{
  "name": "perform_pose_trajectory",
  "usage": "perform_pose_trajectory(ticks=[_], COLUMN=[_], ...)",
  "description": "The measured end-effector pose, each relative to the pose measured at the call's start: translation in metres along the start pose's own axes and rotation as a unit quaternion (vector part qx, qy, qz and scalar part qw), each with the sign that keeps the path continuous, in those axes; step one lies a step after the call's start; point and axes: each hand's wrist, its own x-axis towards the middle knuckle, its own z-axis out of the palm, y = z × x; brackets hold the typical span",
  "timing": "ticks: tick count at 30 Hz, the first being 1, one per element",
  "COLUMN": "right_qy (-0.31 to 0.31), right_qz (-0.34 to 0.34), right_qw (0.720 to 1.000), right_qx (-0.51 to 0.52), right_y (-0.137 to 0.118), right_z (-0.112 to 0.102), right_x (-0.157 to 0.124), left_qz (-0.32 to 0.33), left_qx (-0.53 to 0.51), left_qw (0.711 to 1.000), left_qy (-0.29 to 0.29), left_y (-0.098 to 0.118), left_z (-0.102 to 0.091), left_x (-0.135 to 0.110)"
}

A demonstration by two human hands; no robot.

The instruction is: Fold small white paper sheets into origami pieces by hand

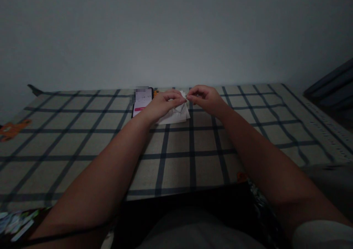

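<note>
The left hand and the right hand meet fingertip to fingertip over a folded piece of white paper, each with thumb and forefinger pinched together on the paper's upper edge, the other fingers curled in. The paper sits near the far side of the surface, partly lifted by the pinch and partly resting on the cloth beneath it. Just to the left of the paper, half hidden by the left hand, a phone lies flat with its screen lit, showing a pale page with a pink bar. The cloth is beige, crossed by dark blue lines in a wide check, and it covers the whole surface out to the wall. That wall is plain and pale grey, in dim light. At the far left edge of the cloth lies an orange shape. A dark, slanted object stands at the right, too dim to identify.
</note>
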Motion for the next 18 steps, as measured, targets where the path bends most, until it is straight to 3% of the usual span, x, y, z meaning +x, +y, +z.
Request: perform_pose_trajectory(ticks=[5,12,18], right_qy=[-0.014,-0.049,-0.047], right_qz=[-0.005,-0.004,-0.052], right_qw=[0.999,0.999,0.997], right_qx=[-0.032,-0.003,-0.045], right_y=[-0.001,0.004,0.007], right_z=[-0.002,-0.003,-0.005], right_x=[-0.002,0.000,0.000], left_qz=[-0.022,-0.054,-0.109], left_qx=[0.009,0.014,-0.040], left_qw=[1.000,0.998,0.993], left_qy=[-0.004,-0.033,-0.030], left_y=[-0.001,0.007,0.012], left_z=[0.003,0.001,0.003], left_x=[-0.001,-0.002,-0.004])
